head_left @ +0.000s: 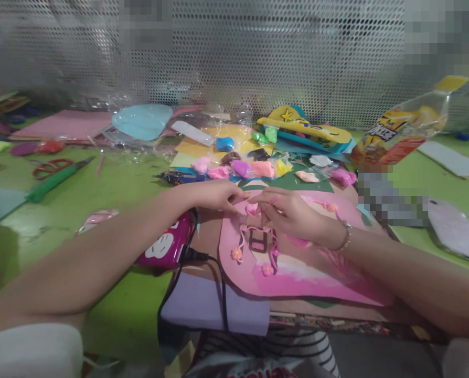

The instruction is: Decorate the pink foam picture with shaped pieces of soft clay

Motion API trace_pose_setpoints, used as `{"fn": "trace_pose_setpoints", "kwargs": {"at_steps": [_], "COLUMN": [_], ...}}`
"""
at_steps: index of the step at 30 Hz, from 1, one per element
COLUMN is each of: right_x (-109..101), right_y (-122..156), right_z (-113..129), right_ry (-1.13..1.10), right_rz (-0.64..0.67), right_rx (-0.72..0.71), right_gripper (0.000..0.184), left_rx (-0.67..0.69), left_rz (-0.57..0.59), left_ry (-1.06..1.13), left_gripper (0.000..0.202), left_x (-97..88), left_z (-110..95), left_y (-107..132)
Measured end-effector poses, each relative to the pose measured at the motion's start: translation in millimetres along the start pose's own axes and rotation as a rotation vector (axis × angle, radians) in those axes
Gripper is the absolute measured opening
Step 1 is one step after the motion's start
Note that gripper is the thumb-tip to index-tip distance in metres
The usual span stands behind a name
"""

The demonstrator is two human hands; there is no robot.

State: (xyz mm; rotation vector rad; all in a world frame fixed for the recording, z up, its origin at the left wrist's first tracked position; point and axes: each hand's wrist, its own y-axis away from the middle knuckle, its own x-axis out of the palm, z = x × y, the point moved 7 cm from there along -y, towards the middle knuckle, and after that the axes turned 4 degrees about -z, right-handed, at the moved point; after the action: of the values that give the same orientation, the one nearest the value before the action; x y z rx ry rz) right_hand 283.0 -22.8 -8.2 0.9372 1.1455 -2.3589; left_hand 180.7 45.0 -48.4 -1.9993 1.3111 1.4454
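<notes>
My left hand and my right hand meet above a pink craft board that carries small pink clay flowers and a little frame shape. Both hands have their fingers pinched together, and a thin pink clay strand runs at the fingertips. The right wrist wears a bracelet. What sits between the left fingertips is too small to make out. Behind the hands lies a row of coloured clay lumps in pink, purple, blue, green and yellow.
On the green table lie a green craft knife, red scissors, a magenta device with a black cable, coloured paper sheets, a snack bag and a phone. A perforated metal screen closes the back.
</notes>
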Motion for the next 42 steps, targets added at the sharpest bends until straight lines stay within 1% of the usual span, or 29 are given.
{"fn": "trace_pose_setpoints", "kwargs": {"at_steps": [4,8,11,13,17,21,23,24,28,30,32,35,39,42], "right_x": [-2.2,-2.1,-0.7,0.5,2.3,3.1,1.8,-0.3,-16.5,-21.9,-21.6,-16.8,-12.7,-10.8], "right_y": [0.2,1.0,0.9,0.1,-1.8,-1.4,-0.7,-0.7,0.4,1.8,2.0,1.1,0.0,0.7], "right_z": [1.3,0.4,0.1,-0.9,-4.7,-14.4,-16.6,-16.2,-12.1,-10.7,-10.4,-12.8,-16.4,-20.1], "right_ry": [0.040,-0.012,-0.039,-0.041,-0.077,-0.117,-0.125,-0.124,-0.089,-0.039,-0.001,0.011,0.008,-0.037], "right_rz": [-0.003,-0.007,0.016,0.044,0.084,0.092,0.077,0.053,-0.144,-0.206,-0.200,-0.149,-0.120,-0.105], "right_rx": [-0.010,-0.031,-0.054,-0.043,0.027,0.193,0.239,0.237,0.167,0.140,0.127,0.146,0.169,0.207], "right_gripper": [0.029,0.032,0.032,0.032,0.028,0.028,0.028,0.026,0.024,0.025,0.024,0.023,0.024,0.025], "left_rx": [0.003,0.013,0.016,0.016,-0.001,0.001,0.000,-0.002,0.008,0.008,0.001,-0.002,-0.005,-0.009], "left_rz": [0.002,-0.002,-0.004,-0.010,-0.005,-0.001,-0.001,-0.002,0.011,0.021,0.027,0.021,0.014,0.011], "left_ry": [0.011,0.017,0.014,0.021,0.024,0.018,0.015,0.012,0.006,0.005,-0.001,0.003,0.021,0.017], "left_gripper": [0.030,0.029,0.025,0.022,0.022,0.027,0.027,0.027,0.021,0.021,0.024,0.030,0.030,0.029], "left_x": [0.7,1.2,1.2,0.7,0.6,0.4,0.0,-0.4,-0.6,-0.4,-0.2,-0.5,-0.7,-1.2], "left_z": [0.3,0.1,0.1,-0.2,1.0,1.2,0.8,0.3,-4.1,-5.7,-5.9,-5.0,-3.8,-4.2], "left_y": [0.1,0.2,0.3,0.4,-0.1,-0.7,-0.4,0.0,1.9,2.5,2.7,2.5,2.1,2.0]}}
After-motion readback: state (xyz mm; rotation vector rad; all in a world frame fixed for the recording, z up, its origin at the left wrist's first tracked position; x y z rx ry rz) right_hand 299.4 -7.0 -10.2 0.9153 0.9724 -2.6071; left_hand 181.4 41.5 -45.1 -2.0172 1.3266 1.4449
